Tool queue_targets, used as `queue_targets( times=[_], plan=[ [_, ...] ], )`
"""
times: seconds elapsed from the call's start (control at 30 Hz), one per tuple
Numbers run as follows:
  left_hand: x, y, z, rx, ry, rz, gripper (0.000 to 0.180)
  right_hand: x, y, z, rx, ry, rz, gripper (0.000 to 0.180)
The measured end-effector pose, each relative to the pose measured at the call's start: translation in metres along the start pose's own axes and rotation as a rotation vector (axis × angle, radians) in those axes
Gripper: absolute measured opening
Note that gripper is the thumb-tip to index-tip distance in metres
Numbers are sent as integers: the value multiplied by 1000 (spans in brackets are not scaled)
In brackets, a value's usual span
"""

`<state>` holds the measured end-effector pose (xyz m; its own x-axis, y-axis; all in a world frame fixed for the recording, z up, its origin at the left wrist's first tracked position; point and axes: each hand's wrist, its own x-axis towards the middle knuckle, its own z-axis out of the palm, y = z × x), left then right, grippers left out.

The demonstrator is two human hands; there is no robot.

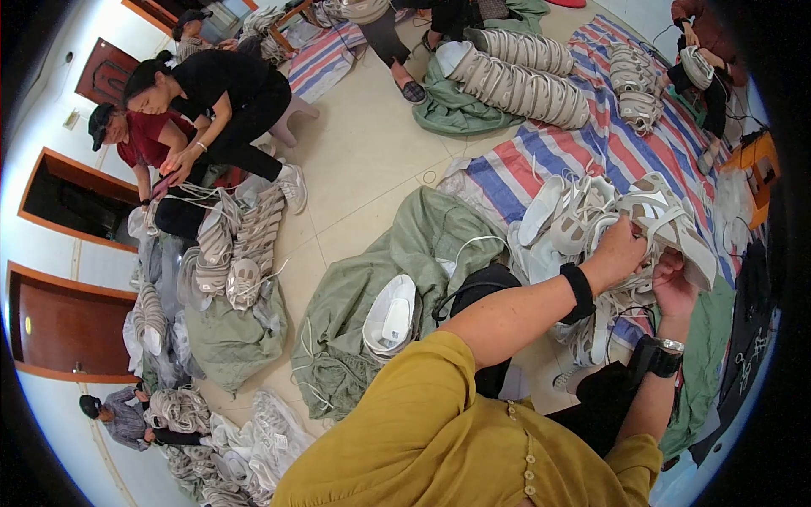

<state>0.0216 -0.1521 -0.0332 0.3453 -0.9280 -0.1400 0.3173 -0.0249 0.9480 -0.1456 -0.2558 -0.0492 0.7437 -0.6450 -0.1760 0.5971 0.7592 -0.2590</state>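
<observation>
At the right, my left hand (621,252) and my right hand (674,286) both grip a beige-and-white shoe upper (657,211). My left hand is closed at its near left edge, with the fingertips pressed together. My right hand holds it from below, fingers curled and partly hidden. Just left of my hands is a heap of similar shoe uppers (583,198) with loose pale laces. More of them lie partly hidden beneath my forearms. Black bands circle both wrists, and the right one also has a metal band.
Left of me, a green cloth sack (372,279) bears a white, shoe-shaped piece (391,314). Beyond the heap spreads a striped sheet (524,160) with rows of nested shoe uppers (515,84). Two people (211,101) lean together at left; others work farther off. An orange stand (754,173) is at right.
</observation>
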Motion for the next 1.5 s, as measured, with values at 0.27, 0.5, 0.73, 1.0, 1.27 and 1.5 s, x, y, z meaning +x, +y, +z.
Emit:
queue_targets(
  times=[0.27,0.5,0.73,1.0,1.27,1.5],
  plan=[
    [-2,4,0,68,36,-13,23,2,-1,-8,-38,-100,17,30],
    [-4,4,1,23,56,9,24,-1,4,3,-22,11,-32,29],
    [4,2,1,-38,142,273,36,-4,3,9,-40,-173,63,26],
    [-9,20,-4,-57,85,0,31,3,3,2,46,-111,98,23],
    [-7,17,0,-101,84,72,34,3,3,-3,-12,-130,69,30],
    [-7,17,0,-96,76,35,35,4,2,-7,-29,-69,52,33]
  ],
)
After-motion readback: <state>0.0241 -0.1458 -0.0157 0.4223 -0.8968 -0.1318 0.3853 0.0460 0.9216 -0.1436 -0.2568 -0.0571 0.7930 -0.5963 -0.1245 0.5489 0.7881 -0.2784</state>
